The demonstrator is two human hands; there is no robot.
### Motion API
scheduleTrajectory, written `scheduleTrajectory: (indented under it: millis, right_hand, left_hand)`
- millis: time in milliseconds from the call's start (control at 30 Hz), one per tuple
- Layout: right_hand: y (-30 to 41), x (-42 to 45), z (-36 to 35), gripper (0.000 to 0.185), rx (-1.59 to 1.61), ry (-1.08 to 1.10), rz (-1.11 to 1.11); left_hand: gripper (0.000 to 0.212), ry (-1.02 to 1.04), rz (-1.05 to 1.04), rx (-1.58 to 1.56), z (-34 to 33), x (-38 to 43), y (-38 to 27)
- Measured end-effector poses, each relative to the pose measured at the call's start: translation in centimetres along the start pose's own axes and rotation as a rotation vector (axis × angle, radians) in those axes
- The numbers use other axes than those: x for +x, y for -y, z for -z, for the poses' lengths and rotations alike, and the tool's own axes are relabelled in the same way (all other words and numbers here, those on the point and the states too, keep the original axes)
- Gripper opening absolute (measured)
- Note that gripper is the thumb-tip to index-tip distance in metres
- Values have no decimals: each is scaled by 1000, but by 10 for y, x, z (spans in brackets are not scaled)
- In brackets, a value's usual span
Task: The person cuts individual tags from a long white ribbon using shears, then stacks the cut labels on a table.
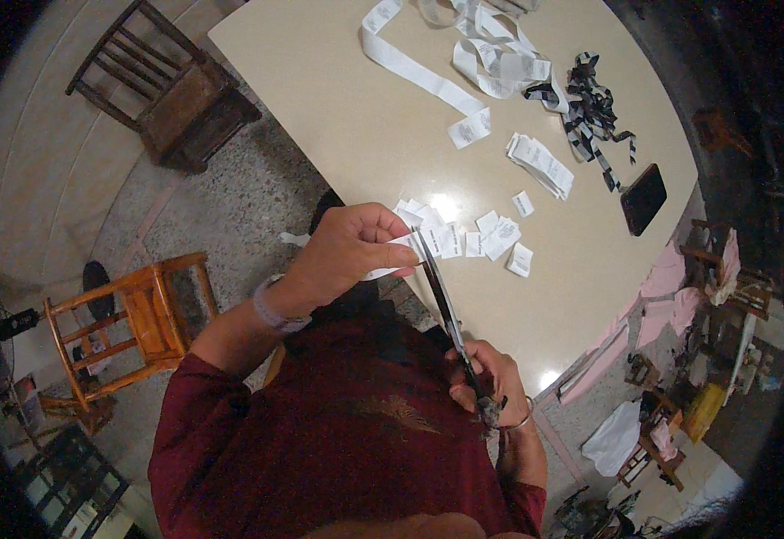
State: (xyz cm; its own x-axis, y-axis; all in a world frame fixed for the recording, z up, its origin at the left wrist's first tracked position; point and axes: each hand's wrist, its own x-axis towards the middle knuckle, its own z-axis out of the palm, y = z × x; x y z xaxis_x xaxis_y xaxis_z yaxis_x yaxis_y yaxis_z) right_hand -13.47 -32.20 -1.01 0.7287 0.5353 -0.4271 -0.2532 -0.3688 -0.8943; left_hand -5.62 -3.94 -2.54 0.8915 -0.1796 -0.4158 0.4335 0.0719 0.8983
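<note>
Between the thumb and fingers of my left hand (365, 246) is a white printed label strip (399, 255), held over the table's near edge. My right hand (490, 384) grips a pair of scissors (444, 303) near its dark handles. The blades point away from me, with their tips at the strip. Just beyond lie several small cut labels (450, 236) in a loose spread, with more pieces (500, 237) to the right. A stack of white labels (541, 166) lies farther back. Long curled white label ribbon (426, 77) runs across the far part of the table.
On the pale table (324, 87), a tangle of black-and-white ribbon (591, 108) and a dark phone-like object (644, 199) lie at the right. Wooden chairs (180, 111) stand on the floor at the left. Pink cloth pieces (661, 306) lie beyond the right edge.
</note>
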Motion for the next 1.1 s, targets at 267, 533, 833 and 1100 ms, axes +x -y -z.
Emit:
scheduleTrajectory:
  millis: [267, 533, 833, 1100]
  right_hand:
    - [2, 2, -4, 40, 111, -19, -25]
    - [-5, 0, -3, 35, 100, -19, -70]
    - [-7, 0, -6, 37, 137, -32, -43]
    - [-10, 4, -3, 36, -67, -67, 104]
  left_hand:
    - [18, 1, -28, -40, -2, 3, 7]
    - [17, 19, -26, -16, -3, 4, 2]
    - [11, 21, -1, 26, -3, 8, 1]
    - [11, 42, -28, 1, -4, 13, 0]
